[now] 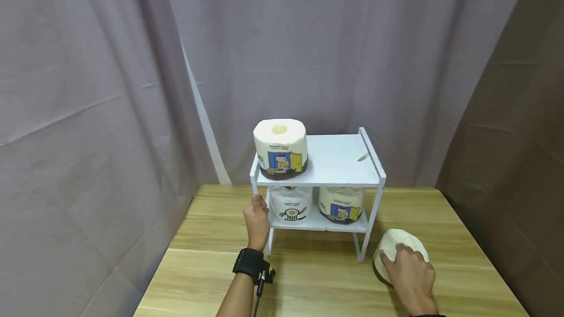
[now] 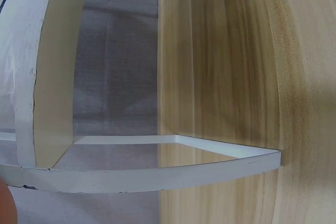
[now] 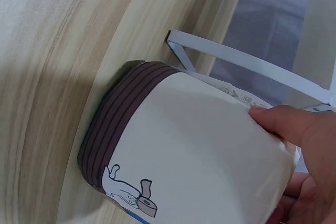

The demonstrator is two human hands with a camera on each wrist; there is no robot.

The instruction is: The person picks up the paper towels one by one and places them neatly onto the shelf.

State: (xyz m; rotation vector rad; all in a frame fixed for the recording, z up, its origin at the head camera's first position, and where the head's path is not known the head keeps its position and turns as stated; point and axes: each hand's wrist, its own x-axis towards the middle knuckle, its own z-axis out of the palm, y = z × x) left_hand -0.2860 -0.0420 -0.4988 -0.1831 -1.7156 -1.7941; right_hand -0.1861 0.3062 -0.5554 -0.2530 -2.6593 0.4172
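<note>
My left hand grips the front left leg of a white two-tier shelf, thumb uppermost. In the left wrist view only a fingertip shows beside the white frame. To the right of the shelf, my right hand holds a wrapped toilet paper roll from above, with thumb and fingers spread over its upper edge. The right wrist view shows this roll tilted, its dark striped base toward the tabletop. Another toilet roll stands upright at the left of the top shelf.
On the lower tier stand a white-wrapped roll and a roll with a coloured picture. The shelf stands on a wooden table. Grey curtains hang behind and at the sides. A cable runs from the left wrist band.
</note>
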